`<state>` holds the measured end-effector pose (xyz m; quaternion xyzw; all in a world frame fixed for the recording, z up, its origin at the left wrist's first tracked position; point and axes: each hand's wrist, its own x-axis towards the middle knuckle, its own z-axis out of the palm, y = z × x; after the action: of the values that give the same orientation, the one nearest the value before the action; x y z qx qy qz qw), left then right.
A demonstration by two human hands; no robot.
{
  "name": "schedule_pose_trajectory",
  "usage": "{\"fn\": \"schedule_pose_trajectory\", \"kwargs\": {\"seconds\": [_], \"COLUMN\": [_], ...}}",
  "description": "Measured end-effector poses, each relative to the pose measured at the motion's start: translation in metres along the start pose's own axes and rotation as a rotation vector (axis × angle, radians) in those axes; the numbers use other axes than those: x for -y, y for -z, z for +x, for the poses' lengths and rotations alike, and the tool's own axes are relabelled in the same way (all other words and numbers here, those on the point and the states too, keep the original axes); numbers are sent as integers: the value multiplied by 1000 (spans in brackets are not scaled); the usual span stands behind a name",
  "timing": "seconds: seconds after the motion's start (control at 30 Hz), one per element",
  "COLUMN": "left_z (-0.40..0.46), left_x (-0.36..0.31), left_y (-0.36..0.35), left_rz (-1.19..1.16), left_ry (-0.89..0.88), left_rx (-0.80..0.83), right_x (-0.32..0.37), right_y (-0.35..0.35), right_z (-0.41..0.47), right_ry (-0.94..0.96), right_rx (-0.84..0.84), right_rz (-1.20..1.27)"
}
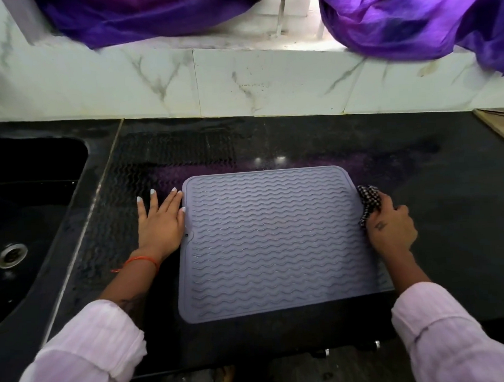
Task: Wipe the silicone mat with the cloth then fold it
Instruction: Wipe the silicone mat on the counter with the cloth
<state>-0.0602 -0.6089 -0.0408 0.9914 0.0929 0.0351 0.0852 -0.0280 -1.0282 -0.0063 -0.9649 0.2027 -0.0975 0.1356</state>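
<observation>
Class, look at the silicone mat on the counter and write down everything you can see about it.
The silicone mat is a grey-lilac rectangle with rounded corners, a raised rim and rows of wavy ridges; it looks soft and rubbery. A small hole sits in a notch on its left edge. It lies flat and unfolded on the black counter, right of the sink. The left hand rests flat at its left edge, and the right hand, gripping a checked cloth, is at its right edge.

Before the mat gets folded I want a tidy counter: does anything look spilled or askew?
A wavy wet imprint marks the counter left of and behind the silicone mat, like moisture the ridges left. The mat lies flat, slightly skewed. The right hand grips the checked cloth.
</observation>
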Motion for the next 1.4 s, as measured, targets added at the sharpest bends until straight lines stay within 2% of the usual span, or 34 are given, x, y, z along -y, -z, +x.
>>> {"fn": "schedule_pose_trajectory", "kwargs": {"seconds": [0.07,0.13,0.2,0.27,0.33,0.4,0.5,0.6,0.83,1.4], "left_z": [-3,-4,-3,-2,0,1,1,-1,-6,-11], "left_x": [-2,-1,0,1,3,3,3,2,-3,-18], "left_y": [2,3,5,7,10,12,13,12,10,8], "left_rz": [-3,0,1,-11,-11,-7,-6,5,-3,63], "left_ry": [44,70,76,90,108,125,135,142,157,156], "left_rx": [-21,-17,1,9,16,28,26,14,-9,-28], "right_x": [10,30,58,90,124,153,169,162,125,-31], "right_y": [11,19,21,14,2,-8,-19,-25,-23,16], "right_z": [-5,-25,-66,-125,-187,-237,-266,-259,-233,-107], "right_ry": [-68,-58,75,234,356,479,697,794,744,301], "right_rx": [24,27,55,168,284,338,402,293,175,-18], "right_rz": [69,184,372,540,602,559,283,164,134,70]}}
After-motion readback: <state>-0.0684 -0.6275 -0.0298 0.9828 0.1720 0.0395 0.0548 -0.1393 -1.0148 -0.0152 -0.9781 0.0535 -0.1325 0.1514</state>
